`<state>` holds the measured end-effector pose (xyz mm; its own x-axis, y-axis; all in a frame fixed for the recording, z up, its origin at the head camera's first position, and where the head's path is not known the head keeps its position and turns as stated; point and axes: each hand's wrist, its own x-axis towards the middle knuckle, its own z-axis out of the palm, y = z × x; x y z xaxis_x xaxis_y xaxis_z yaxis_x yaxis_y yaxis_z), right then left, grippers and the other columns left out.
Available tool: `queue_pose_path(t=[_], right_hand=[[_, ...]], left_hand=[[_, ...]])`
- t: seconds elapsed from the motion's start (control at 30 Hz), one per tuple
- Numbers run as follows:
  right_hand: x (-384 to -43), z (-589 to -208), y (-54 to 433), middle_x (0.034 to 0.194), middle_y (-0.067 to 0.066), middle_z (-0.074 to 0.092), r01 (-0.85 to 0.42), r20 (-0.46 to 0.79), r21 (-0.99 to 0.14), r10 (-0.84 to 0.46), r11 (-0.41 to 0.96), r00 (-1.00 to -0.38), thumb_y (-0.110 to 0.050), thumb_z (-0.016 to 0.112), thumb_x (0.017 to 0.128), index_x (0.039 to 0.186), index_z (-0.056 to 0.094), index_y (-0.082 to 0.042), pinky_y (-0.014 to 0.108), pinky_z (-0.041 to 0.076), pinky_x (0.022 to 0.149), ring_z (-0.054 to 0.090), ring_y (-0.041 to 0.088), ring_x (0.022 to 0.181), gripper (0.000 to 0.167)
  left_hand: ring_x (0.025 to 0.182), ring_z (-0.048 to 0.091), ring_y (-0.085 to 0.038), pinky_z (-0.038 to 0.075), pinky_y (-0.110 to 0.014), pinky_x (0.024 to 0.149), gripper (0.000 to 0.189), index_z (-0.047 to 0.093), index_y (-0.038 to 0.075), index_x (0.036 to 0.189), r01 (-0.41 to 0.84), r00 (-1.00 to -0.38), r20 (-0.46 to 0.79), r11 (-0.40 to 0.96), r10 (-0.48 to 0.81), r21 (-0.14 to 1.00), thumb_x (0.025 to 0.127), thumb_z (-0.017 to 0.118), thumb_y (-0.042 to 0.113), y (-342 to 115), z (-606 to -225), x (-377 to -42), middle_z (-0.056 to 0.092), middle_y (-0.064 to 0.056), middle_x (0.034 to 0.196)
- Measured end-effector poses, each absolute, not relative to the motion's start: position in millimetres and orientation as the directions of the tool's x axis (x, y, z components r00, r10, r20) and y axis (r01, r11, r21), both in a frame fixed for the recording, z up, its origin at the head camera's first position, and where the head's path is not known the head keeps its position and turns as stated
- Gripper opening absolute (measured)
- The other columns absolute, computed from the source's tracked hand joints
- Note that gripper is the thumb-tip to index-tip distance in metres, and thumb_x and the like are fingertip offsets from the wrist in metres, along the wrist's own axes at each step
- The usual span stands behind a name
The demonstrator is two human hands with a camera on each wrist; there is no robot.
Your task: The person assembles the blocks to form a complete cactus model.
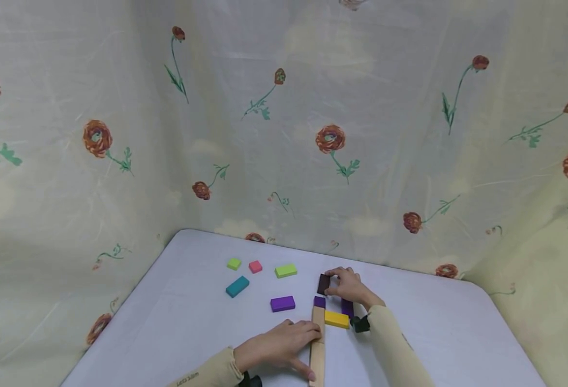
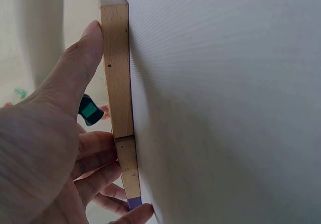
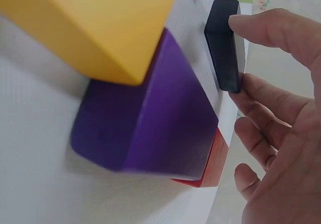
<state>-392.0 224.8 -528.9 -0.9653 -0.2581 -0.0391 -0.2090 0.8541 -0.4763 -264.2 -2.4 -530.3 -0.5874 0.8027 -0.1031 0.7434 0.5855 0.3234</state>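
My left hand (image 1: 284,344) presses with thumb and fingers along the left side of a row of plain wooden blocks (image 1: 317,356). A small purple block (image 1: 319,302) continues the row at its far end. My right hand (image 1: 353,286) pinches a dark brown block (image 1: 324,284) between thumb and index finger, just beyond the purple end; in the right wrist view the dark block (image 3: 223,50) has the thumb on one end and the index finger at the other. A yellow block (image 1: 336,319) juts right from the row, against another purple block (image 1: 347,307) partly covered by my right wrist.
Left of the row lies a purple block (image 1: 283,304). Farther off are a teal block (image 1: 238,286), a pink block (image 1: 255,266) and two lime green blocks, one short (image 1: 234,264) and one longer (image 1: 286,270). A red block (image 3: 213,161) adjoins the right-hand purple one. Flowered cloth (image 1: 284,134) surrounds the white table.
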Motion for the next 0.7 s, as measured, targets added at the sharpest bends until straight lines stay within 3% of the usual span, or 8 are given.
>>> queue_pose_path(t=[0.7], right_hand=[[-388.3,-528.8,218.2,0.12,0.008,0.062,-0.255,-0.023,-0.468,-0.3,0.846,-0.954,-0.024,0.077,0.078,0.121,0.064,-0.012,0.051,0.031,0.097,0.047,0.026,0.109,0.047]], left_hand=[[0.134,0.041,-0.009,0.044,-0.039,0.1,0.082,0.046,0.02,0.141,0.753,-0.581,-0.09,0.576,0.809,0.317,0.077,0.064,0.067,-3.8,-528.1,-262.5,0.044,0.007,0.145]])
